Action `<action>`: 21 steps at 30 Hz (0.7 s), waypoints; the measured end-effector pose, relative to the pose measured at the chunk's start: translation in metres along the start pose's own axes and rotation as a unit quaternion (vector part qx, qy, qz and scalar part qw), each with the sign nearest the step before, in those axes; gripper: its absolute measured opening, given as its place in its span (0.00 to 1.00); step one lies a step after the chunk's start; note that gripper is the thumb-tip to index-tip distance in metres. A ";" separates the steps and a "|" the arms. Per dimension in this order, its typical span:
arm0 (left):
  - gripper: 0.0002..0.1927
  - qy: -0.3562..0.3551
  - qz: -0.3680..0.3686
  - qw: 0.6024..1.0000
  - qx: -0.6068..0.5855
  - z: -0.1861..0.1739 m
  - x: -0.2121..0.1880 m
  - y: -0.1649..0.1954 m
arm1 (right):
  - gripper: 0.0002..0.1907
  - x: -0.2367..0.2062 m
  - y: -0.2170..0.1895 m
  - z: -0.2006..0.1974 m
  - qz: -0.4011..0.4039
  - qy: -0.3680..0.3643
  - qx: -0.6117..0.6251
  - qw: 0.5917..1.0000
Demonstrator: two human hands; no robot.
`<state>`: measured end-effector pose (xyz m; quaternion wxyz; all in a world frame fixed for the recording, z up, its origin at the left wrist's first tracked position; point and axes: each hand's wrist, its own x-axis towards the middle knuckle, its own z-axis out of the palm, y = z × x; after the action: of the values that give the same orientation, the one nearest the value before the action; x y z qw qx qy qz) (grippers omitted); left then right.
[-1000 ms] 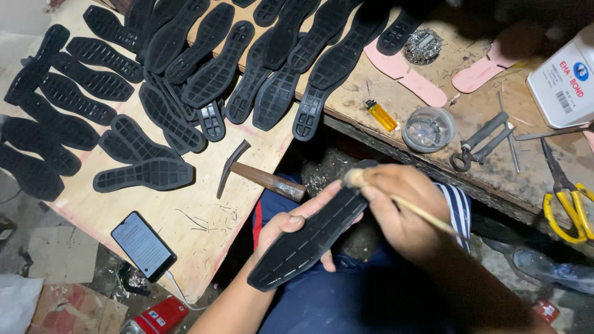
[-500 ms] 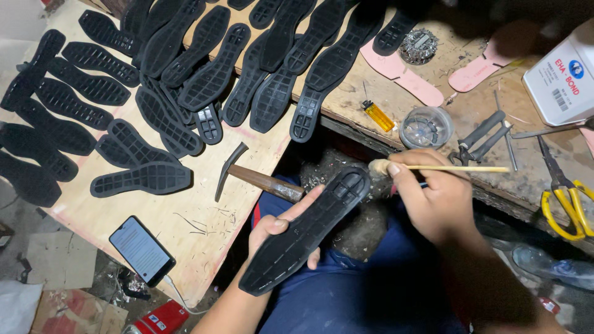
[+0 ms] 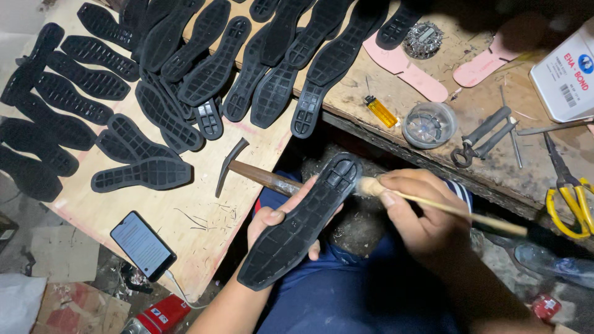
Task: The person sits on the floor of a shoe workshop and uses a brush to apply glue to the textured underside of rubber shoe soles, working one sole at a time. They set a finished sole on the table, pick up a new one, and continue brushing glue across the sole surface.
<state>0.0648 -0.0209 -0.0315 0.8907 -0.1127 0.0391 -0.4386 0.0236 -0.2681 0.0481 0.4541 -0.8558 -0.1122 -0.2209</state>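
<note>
While the left hand (image 3: 272, 222) cups a black rubber shoe sole (image 3: 300, 222) from beneath, fingers curled up around its edge and tread side facing up, the right hand (image 3: 421, 216) pinches a thin wooden-handled brush (image 3: 433, 207) whose pale bristle tip touches the sole's heel end. Both are held over the lap, just off the near edge of the boards. A hammer (image 3: 247, 170) with a dark curved head and brown handle lies on the pale plywood board (image 3: 198, 216), its handle running under the held sole. Beyond it many more black soles (image 3: 185, 68) lie spread and overlapping, ribbed and gridded in texture. A smartphone (image 3: 142, 245) with a lit screen rests near the board's lower edge. On the rougher, scuffed wooden bench (image 3: 495, 179) to the right sit a yellow lighter (image 3: 380, 111), a small round clear dish (image 3: 429, 125), dark pincers (image 3: 482, 136), yellow-handled scissors (image 3: 566, 192), two pink insoles (image 3: 408, 68) and a white rectangular tin (image 3: 566, 77). Blue trousers (image 3: 346, 297) show below, and the floor (image 3: 68, 297) at the lower left holds cardboard scraps and a red box (image 3: 162, 314).
</note>
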 end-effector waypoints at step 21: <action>0.57 -0.017 0.006 0.991 0.130 0.028 0.016 -0.017 | 0.10 0.000 -0.006 0.015 0.045 -0.071 0.042 0.996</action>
<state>0.0660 -0.0394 0.0003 0.9009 -0.0031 -0.0331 -0.4327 0.0254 -0.2520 0.0452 0.4901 -0.8536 -0.1150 -0.1340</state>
